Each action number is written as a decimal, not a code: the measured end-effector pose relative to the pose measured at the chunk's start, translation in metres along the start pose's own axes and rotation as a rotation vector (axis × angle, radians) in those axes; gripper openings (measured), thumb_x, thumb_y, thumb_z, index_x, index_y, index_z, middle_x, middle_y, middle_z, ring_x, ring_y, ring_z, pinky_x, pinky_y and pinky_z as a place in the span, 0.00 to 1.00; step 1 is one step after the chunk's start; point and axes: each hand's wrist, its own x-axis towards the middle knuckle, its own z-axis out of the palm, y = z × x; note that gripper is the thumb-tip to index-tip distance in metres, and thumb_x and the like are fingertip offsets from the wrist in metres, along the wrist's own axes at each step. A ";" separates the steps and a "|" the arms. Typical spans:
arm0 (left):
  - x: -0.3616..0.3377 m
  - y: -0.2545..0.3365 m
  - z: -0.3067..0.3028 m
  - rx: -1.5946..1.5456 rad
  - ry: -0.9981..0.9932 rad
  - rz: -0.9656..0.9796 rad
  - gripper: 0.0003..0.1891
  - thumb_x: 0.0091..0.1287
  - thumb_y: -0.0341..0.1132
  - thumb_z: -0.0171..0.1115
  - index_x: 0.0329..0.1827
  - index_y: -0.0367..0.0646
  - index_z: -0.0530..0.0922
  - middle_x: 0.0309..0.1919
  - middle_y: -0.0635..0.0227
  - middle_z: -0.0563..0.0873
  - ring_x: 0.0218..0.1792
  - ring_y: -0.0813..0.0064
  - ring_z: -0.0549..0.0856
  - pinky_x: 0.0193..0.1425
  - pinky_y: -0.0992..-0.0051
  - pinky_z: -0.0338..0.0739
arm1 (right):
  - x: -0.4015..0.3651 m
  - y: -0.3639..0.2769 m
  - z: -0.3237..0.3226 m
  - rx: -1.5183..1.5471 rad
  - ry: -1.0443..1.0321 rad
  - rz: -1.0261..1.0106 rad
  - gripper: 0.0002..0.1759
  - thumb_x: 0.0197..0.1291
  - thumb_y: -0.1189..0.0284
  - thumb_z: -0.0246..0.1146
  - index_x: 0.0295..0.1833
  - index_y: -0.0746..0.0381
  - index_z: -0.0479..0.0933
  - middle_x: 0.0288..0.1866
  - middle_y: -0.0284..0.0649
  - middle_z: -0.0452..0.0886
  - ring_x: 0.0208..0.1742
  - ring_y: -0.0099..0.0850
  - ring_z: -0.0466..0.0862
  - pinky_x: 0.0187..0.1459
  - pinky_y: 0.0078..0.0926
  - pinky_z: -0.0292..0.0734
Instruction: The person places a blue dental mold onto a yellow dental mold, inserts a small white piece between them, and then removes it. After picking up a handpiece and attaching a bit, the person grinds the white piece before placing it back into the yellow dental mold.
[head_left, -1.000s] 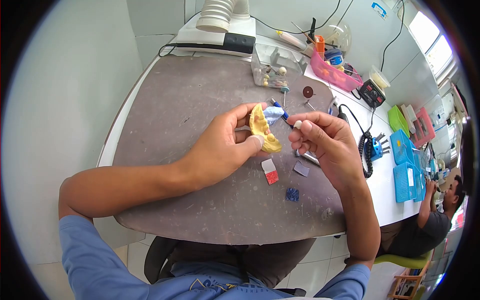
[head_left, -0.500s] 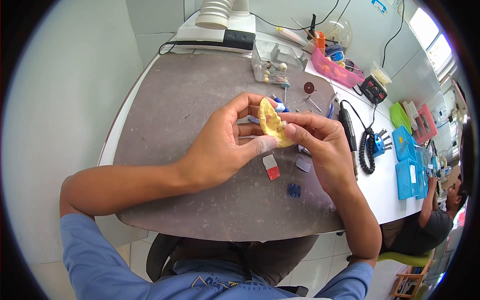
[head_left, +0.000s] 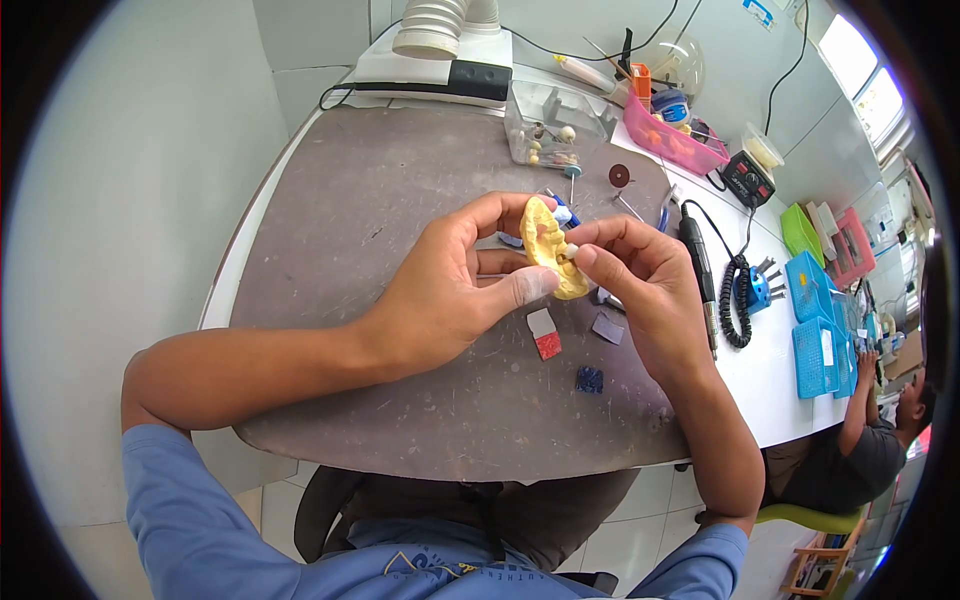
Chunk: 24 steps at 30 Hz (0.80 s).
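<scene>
My left hand (head_left: 440, 275) is closed around the edge of a yellow dental cast (head_left: 541, 232), its thumb on the lower end and its fingers behind. The cast is tilted up, with its row of teeth facing right. Between thumb and index finger, my right hand (head_left: 648, 280) pinches a small white dental crown (head_left: 572, 251) right at the cast's teeth. Below the hands lie a red-and-white folded piece (head_left: 545, 335), a grey piece (head_left: 607, 328) and a dark blue square (head_left: 590, 379) on the brown bench mat (head_left: 340, 220).
A clear box (head_left: 540, 130) with small parts stands behind the hands. Along the right are a pink basket (head_left: 670, 145), a black handpiece (head_left: 697, 250) with coiled cord, a blue bur holder (head_left: 757, 290) and blue baskets (head_left: 815, 355). Another person (head_left: 860, 450) sits at far right.
The cast has dipped slightly and turned a little in my left hand. My right fingers have shifted and curled, showing more of the white crown at the teeth.
</scene>
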 end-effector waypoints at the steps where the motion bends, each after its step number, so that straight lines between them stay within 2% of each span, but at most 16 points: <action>1: 0.000 0.000 0.000 -0.001 -0.005 -0.001 0.27 0.68 0.27 0.62 0.68 0.34 0.63 0.59 0.60 0.75 0.57 0.72 0.81 0.64 0.73 0.76 | 0.000 0.000 0.000 -0.022 -0.004 -0.001 0.11 0.65 0.72 0.64 0.46 0.69 0.80 0.39 0.38 0.85 0.41 0.19 0.82 0.46 0.18 0.78; 9: 0.000 0.000 0.000 -0.005 -0.014 0.006 0.27 0.67 0.27 0.63 0.68 0.34 0.64 0.59 0.60 0.74 0.57 0.72 0.81 0.63 0.73 0.76 | -0.001 0.000 0.000 -0.103 0.011 -0.010 0.13 0.64 0.68 0.67 0.44 0.69 0.81 0.36 0.36 0.85 0.38 0.17 0.81 0.42 0.16 0.76; 24: 0.001 0.000 0.000 -0.063 0.002 0.017 0.26 0.66 0.26 0.65 0.65 0.34 0.64 0.59 0.59 0.73 0.58 0.71 0.80 0.64 0.73 0.76 | -0.001 0.006 0.001 0.054 0.032 0.033 0.13 0.63 0.66 0.68 0.43 0.67 0.81 0.36 0.34 0.84 0.38 0.16 0.79 0.43 0.15 0.72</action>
